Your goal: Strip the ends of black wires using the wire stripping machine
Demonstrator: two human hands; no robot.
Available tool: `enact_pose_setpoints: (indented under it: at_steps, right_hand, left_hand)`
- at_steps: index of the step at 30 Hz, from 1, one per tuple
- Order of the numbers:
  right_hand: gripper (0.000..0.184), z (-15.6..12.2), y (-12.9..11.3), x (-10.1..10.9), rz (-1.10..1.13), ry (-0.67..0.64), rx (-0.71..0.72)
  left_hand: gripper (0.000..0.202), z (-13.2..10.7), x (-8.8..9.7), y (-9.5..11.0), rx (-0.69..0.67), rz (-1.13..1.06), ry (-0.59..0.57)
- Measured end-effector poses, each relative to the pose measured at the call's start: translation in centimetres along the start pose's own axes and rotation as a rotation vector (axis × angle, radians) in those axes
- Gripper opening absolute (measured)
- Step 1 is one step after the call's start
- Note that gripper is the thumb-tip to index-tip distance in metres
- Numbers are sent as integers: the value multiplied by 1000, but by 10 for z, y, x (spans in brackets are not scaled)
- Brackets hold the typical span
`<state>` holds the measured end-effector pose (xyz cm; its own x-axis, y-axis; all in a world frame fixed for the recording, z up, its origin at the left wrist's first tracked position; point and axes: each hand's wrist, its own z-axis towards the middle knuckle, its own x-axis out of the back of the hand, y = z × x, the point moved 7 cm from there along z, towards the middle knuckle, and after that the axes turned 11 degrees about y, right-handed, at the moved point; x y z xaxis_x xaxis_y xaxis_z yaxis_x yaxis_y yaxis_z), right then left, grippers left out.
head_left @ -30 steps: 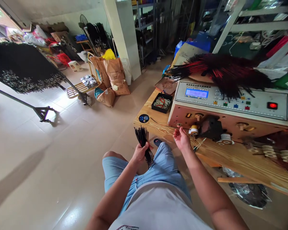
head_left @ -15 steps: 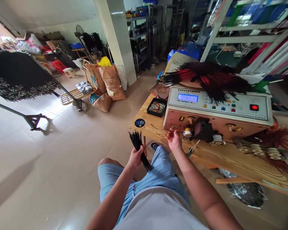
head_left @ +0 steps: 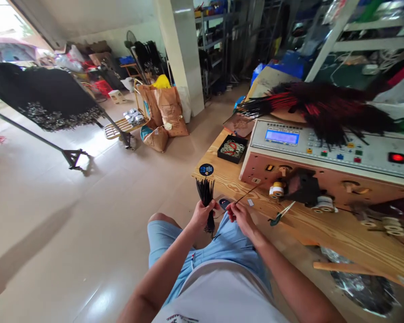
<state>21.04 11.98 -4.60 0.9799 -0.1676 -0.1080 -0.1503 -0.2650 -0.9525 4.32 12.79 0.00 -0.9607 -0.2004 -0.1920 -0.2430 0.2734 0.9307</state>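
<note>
My left hand (head_left: 202,214) is wrapped around a bundle of black wires (head_left: 205,192), which stands nearly upright above my lap. Close to its right, the fingers of my right hand (head_left: 239,216) pinch a single dark wire (head_left: 247,194). That wire slants up and right toward the front of a wire-cutting machine (head_left: 256,168) with a lit blue screen (head_left: 282,137). White-and-gold rollers (head_left: 276,189) and a black block (head_left: 301,186) sit on the machine's front.
A wooden table (head_left: 218,168) carries the machine and a black tray (head_left: 232,149) of loose wire pieces. Black and red wires (head_left: 309,107) are heaped on top of the machine. Brown sacks (head_left: 170,112) stand on the floor by a pillar, and a wheeled rack (head_left: 70,154) is at left.
My right hand has drawn back from the machine's rollers toward my left hand, with a wire now in its fingers. The left hand keeps the bundle. The view has turned slightly left.
</note>
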Motion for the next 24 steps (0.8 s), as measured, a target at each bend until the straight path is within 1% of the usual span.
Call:
enact_pose_setpoints:
  at_steps: [2, 4, 6, 7, 9, 13, 17, 20, 21, 22, 24]
  right_hand:
    - [52, -15, 8, -12, -185, -182, 63]
    - [38, -32, 13, -26, -391, -312, 193]
    - [26, -47, 19, -38, -535, -397, 295]
    - [24, -53, 22, -42, -569, -426, 308]
    - [23, -60, 28, -47, -580, -461, 277]
    - [29, -59, 31, -47, -518, -449, 213]
    - [34, -54, 27, -47, -481, -445, 172]
    - [39, -50, 29, -46, -356, -454, 71]
    - [41, -45, 29, -42, -286, -424, 21]
    - [42, -37, 30, -35, -202, -359, -32]
    - [45, -14, 28, -11, -4, -137, -125]
  left_hand:
    - [49, 1, -1, -5, 18, 4, 9]
    - [47, 1, -2, -9, 30, -3, 16]
    - [45, -1, -3, -11, 32, -10, -3]
    - [43, -2, -4, -12, 31, -16, -16]
    - [42, -5, -3, -11, 34, -35, -25]
    - [43, -10, 2, -9, 46, -98, -7]
    - [42, -13, 2, -10, 42, -136, -49]
    - [41, -13, 3, -11, 22, -115, -41]
    - [41, -13, 4, -11, 19, -105, -29]
    - [41, -13, 4, -11, 17, -96, -19]
    - [41, -12, 5, -10, 16, -84, -12]
